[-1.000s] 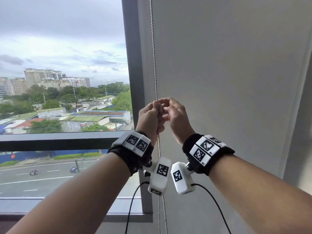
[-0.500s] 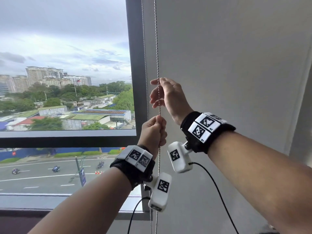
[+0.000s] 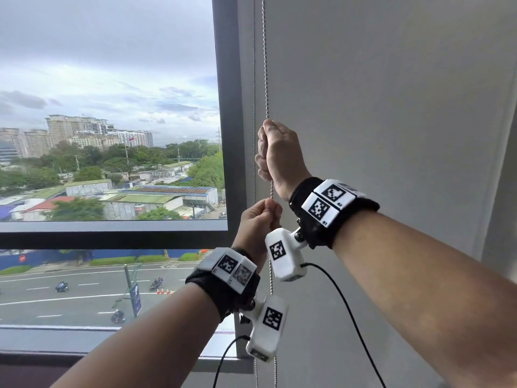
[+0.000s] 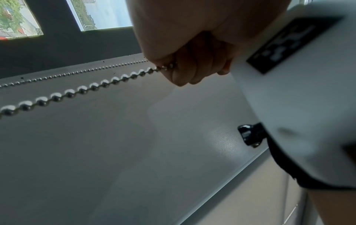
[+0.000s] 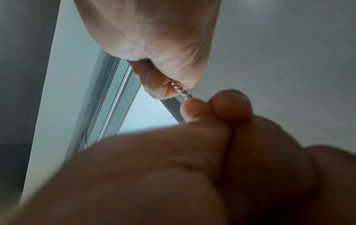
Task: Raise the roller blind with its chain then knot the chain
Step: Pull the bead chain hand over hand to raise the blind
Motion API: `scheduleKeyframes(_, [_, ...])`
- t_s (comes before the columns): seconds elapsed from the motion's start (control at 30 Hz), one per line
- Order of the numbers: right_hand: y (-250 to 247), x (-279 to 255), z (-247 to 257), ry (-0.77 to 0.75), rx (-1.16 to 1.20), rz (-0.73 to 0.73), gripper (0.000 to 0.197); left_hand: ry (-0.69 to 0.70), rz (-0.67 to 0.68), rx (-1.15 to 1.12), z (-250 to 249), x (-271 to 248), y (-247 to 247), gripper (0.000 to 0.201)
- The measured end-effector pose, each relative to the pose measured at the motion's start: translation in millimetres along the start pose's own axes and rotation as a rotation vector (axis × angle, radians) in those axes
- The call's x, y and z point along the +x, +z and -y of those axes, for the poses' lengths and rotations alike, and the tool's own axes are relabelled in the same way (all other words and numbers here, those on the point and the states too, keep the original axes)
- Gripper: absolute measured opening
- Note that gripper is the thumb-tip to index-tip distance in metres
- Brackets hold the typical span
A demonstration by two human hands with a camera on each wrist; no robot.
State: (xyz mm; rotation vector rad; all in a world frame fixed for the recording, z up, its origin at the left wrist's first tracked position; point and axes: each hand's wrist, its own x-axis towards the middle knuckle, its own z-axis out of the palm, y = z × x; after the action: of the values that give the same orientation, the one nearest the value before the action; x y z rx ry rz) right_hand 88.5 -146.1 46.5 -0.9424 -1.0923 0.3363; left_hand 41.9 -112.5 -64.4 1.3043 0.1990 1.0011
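A silver bead chain (image 3: pixel 266 79) hangs in two strands beside the dark window frame. My right hand (image 3: pixel 275 152) grips the nearer strand in a fist, thumb on top. Directly below it my left hand (image 3: pixel 258 219) pinches the same strand, which hangs on past my left wrist. In the left wrist view my left hand (image 4: pixel 183 60) has its fingers curled round the chain (image 4: pixel 82 89). From the right wrist, the chain (image 5: pixel 181 89) runs a short way from my right hand (image 5: pixel 154 45) to my left hand (image 5: pixel 212 137). A pale grey panel (image 3: pixel 391 107), seemingly the blind fabric, fills the right.
The second chain strand (image 3: pixel 254 107) hangs free just left of the gripped one. The dark window frame (image 3: pixel 229 107) and its crossbar (image 3: pixel 112 236) stand to the left, with a sill (image 3: pixel 112 340) below. Black cables (image 3: pixel 344 303) trail from the wrist cameras.
A second ago both hands held the chain at the same height. My left hand pulled down, my right hand let go, rose with fingers spread and now grips the strand above the left.
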Motion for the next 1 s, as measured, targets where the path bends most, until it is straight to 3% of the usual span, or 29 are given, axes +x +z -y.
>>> scheduleKeyframes(0.23, [-2, -1, -1, -0.037, -0.006, 0.012, 0.035, 0.009, 0.140, 0.056, -3, 5, -10, 0.045])
scheduleKeyframes(0.43, [-16, 7, -10, -0.104, -0.014, 0.028, 0.035, 0.075, 0.002, 0.216, -7, 37, -27, 0.025])
scheduleKeyframes(0.63, [-31, 23, -22, -0.239, -0.272, -0.034, 0.035, 0.069, -0.111, 0.278, -10, 73, -28, 0.041])
scheduleKeyframes(0.83, [-39, 36, -30, -0.352, -0.370, -0.113, 0.032, 0.013, -0.067, 0.266, -6, 98, -20, 0.054])
scheduleKeyframes(1.0, [-48, 46, -35, -0.398, -0.392, -0.129, 0.031, 0.025, -0.037, 0.241, 5, 111, -12, 0.050])
